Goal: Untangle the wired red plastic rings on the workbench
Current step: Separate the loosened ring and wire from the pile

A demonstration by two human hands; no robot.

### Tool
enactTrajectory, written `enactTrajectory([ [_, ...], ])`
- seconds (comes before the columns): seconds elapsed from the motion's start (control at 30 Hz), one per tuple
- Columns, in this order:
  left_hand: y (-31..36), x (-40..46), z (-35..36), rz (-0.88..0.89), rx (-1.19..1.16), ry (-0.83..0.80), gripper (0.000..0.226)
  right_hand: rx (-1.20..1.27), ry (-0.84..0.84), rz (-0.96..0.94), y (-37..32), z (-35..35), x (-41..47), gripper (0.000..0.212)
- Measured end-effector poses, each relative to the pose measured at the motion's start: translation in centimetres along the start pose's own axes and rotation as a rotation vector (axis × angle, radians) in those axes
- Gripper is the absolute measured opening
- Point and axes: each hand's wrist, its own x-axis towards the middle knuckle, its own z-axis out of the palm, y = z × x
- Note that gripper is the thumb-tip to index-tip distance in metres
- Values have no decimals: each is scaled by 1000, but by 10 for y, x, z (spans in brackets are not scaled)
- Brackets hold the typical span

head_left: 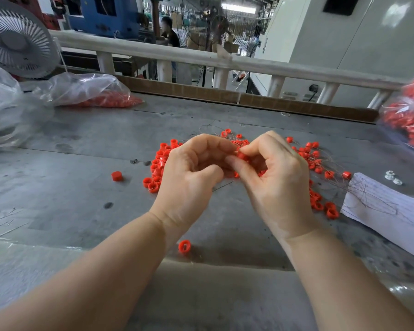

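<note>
A tangle of small red plastic rings (158,163) strung on thin wires lies spread over the grey workbench (81,211). Both hands hover over its middle, hiding part of it. My left hand (191,173) and my right hand (275,173) meet fingertip to fingertip and pinch a few wired red rings (242,156) between them. More wired rings (320,204) fan out to the right, their wires running onto a sheet of paper. One loose ring (184,246) lies near my left wrist, and a single red cap (116,176) sits apart on the left.
Clear plastic bags with red rings lie at the back left (101,96) and at the right edge (409,120). A grey fan (17,41) stands at the far left. A handwritten paper (387,211) and small white parts (393,177) lie to the right. A white rail (201,58) borders the bench's far side.
</note>
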Motion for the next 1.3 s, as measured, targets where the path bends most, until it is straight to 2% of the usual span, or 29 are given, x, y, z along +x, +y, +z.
enactTrajectory([
  [0.1, -2, 2, -3, -29, -47, -15, 29, 39, 2, 39, 2, 1, 0, 19],
  [0.27, -5, 3, -3, -49, -56, -40, 15, -22, -33, -41, 3, 0, -1, 13],
  [0.43, -7, 6, -4, -129, -148, -15, 22, -1, -65, -6, 1, 0, 0, 16],
  [0.57, -8, 9, -7, -164, -263, 25, 18, 115, -98, 65, -2, -1, 3, 20],
  [0.77, -9, 9, -10, -144, -293, 37, 13, 460, -159, 345, -1, -4, 7, 19],
  [1.07, -6, 8, -9, -147, -289, -45, 31, 760, -165, 448, 7, -3, 8, 17],
  [1.3, -8, 9, -10, -96, -310, -37, 29, 915, -183, 485, 6, -3, 8, 17],
])
